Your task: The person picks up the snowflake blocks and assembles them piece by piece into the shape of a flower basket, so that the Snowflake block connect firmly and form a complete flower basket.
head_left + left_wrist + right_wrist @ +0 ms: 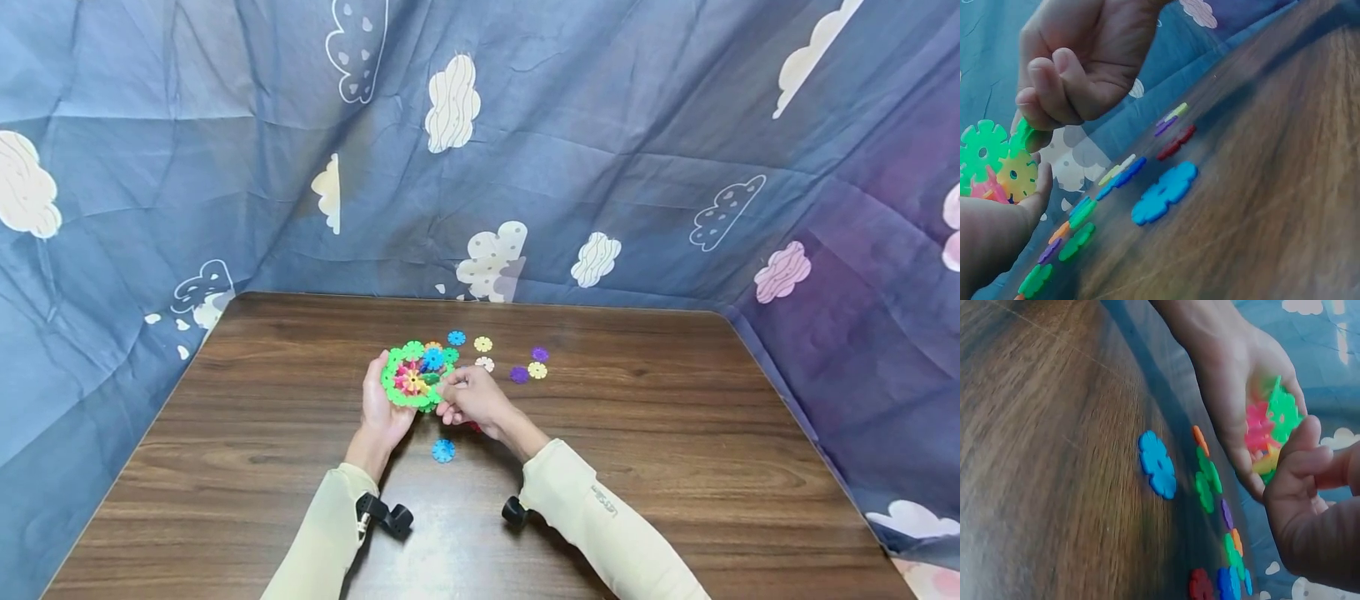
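Observation:
A ring of bright green plastic snowflake discs (401,400) with pink, yellow and blue ones inside forms one joined piece. My left hand (385,414) holds this piece from the left and below, its thumb along the left side. At the piece's right side, my right hand (480,400) pinches a green snowflake disc (1022,136) between thumb and finger; its other fingers are curled. In the right wrist view, the right hand's fingers hide this disc's contact with the rest.
On the brown wooden table (637,467), a loose blue disc (443,451) lies nearer than the hands. Beyond and to the right lie a yellow disc (483,343), a purple disc (540,354) and several others. A dark red disc (1177,142) is partly hidden under the right hand in the head view.

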The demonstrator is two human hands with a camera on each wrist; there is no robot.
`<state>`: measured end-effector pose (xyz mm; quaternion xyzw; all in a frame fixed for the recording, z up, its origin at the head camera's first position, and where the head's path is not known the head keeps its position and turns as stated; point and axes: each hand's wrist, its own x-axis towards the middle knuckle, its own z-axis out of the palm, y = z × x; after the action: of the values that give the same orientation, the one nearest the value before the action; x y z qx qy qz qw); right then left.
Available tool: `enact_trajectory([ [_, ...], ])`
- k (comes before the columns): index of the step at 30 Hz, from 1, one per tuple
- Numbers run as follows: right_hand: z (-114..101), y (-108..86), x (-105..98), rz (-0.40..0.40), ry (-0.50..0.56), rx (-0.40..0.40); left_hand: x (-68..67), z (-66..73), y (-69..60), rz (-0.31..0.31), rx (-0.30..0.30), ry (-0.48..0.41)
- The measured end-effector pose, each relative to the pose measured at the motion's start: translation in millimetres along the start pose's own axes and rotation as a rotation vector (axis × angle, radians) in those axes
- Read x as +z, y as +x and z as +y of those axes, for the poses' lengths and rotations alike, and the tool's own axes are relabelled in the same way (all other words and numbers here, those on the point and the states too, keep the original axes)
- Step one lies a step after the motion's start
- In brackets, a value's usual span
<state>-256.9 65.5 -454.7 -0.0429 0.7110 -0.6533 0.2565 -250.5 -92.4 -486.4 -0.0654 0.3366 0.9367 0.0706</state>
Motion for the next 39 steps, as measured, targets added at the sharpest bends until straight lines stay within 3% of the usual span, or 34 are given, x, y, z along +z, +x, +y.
enact_trajectory([
  [6,0.2,-0.1,4.6,0.029,0.004,0.01,1.8,-1.3,5.0,0.022,0.037,0.124],
  [9,0.3,0.5,-0.5,-0.023,-0.005,0.022,1.3,-0.3,5.5,0.036,0.037,0.118],
  [13,-7.0,3.2,-21.2,-0.091,-0.1,0.033,0.5,4.1,4.0,0.034,0.016,0.059],
  [16,-12.0,10.6,-46.0,0.039,-0.282,-0.039,-0.2,9.5,1.1,0.009,-0.031,-0.018],
  [19,-12.1,24.1,-70.2,0.264,-0.596,-0.131,-3.7,13.2,-1.5,-0.041,-0.099,-0.094],
  [21,-9.6,35.8,-81.6,0.357,-0.814,-0.158,-6.4,13.5,-2.7,-0.105,-0.146,-0.123],
  [23,-6.6,47.2,-89.4,0.367,-0.981,-0.177,-9.1,12.3,-2.8,-0.178,-0.191,-0.131],
  [26,-1.3,62.9,-92.5,0.311,-1.113,-0.226,-11.5,11.1,-3.8,-0.295,-0.232,-0.123],
  [30,2.5,75.0,-88.5,0.263,-1.175,-0.32,-14.1,11.6,-4.5,-0.423,-0.257,-0.141],
  [33,3.9,78.1,-85.0,0.265,-1.201,-0.349,-14.6,12.1,-5.7,-0.475,-0.269,-0.159],
  [35,4.2,78.6,-83.4,0.281,-1.208,-0.347,-13.9,11.9,-6.8,-0.466,-0.272,-0.17],
  [39,4.1,79.5,-82.3,0.324,-1.174,-0.291,-11.1,10.1,-9.2,-0.364,-0.265,-0.188],
])
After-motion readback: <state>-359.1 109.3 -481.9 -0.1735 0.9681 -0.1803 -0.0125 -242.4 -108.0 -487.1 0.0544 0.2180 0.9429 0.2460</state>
